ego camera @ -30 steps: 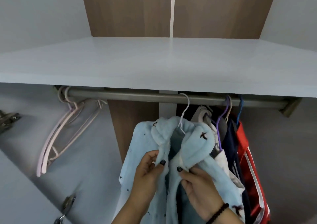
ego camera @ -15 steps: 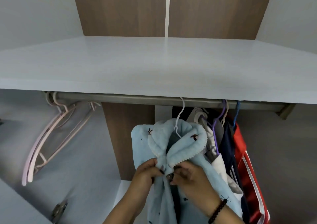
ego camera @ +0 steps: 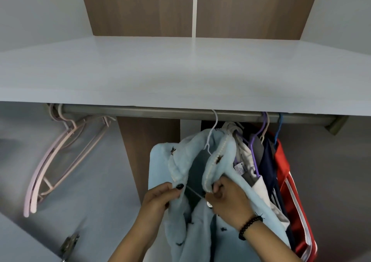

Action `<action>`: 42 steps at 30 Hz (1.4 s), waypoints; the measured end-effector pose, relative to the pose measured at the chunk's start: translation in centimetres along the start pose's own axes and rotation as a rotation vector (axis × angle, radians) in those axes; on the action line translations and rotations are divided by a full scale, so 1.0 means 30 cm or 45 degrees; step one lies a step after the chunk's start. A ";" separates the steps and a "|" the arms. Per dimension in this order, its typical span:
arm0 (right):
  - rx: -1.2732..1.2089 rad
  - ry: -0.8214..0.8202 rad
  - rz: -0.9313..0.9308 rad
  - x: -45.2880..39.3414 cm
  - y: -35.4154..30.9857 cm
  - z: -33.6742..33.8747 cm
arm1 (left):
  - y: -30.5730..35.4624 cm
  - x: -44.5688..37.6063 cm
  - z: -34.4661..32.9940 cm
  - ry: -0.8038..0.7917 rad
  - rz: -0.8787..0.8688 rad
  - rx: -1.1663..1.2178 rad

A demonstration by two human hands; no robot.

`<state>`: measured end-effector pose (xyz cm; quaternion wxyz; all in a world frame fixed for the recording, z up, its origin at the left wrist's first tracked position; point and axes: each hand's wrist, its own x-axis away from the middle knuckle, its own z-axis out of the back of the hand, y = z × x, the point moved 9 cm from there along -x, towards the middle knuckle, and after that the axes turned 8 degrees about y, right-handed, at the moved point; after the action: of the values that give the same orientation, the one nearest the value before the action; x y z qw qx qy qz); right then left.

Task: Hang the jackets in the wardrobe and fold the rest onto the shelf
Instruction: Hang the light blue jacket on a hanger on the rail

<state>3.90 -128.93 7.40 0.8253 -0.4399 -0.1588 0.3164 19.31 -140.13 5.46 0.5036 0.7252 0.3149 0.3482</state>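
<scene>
Jacket [ego camera: 200, 227] front edges are pinched by left hand [ego camera: 160, 196] and right hand [ego camera: 228, 201], seemingly for buttoning on the hanger [ego camera: 211, 135].

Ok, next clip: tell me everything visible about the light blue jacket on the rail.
The light blue jacket looks like soft fleece, dotted with small dark motifs, with a wide scallop-edged collar. It hangs on a white hanger hooked over the metal rail, left of the other hung clothes. Its front is open. The left hand pinches the left front edge, the right hand the right edge; a button shows below.
</scene>
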 end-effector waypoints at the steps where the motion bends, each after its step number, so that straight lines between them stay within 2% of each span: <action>1: -0.088 -0.004 -0.042 0.003 -0.006 -0.010 | 0.003 0.003 0.001 -0.003 -0.033 -0.051; 6: -0.682 -0.194 -0.294 0.027 -0.042 -0.083 | -0.001 0.027 -0.020 -0.005 -0.207 -0.272; 11: -0.763 -0.197 -0.343 0.034 -0.036 -0.076 | -0.008 0.033 -0.003 0.036 -0.310 -0.356; 17: -0.832 -0.098 -0.266 0.053 -0.024 -0.088 | 0.008 0.031 0.003 0.063 -0.403 -0.458; 23: -0.681 -0.101 -0.048 0.063 -0.036 -0.080 | 0.017 0.022 -0.002 0.020 -0.345 -0.345; 30: -0.379 0.025 0.180 0.076 -0.082 -0.029 | 0.010 0.028 -0.010 -0.019 -0.284 -0.258; 36: -0.149 0.050 0.446 0.070 -0.162 -0.014 | 0.024 0.037 -0.012 -0.012 -0.318 -0.195; 42: -0.133 0.050 0.444 0.055 -0.180 0.000 | 0.005 0.042 -0.002 -0.029 -0.213 -0.139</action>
<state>7.19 -130.07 11.84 0.7370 -0.5092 -0.0804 0.4372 19.98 -139.14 5.85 0.5732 0.6718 0.3492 0.3134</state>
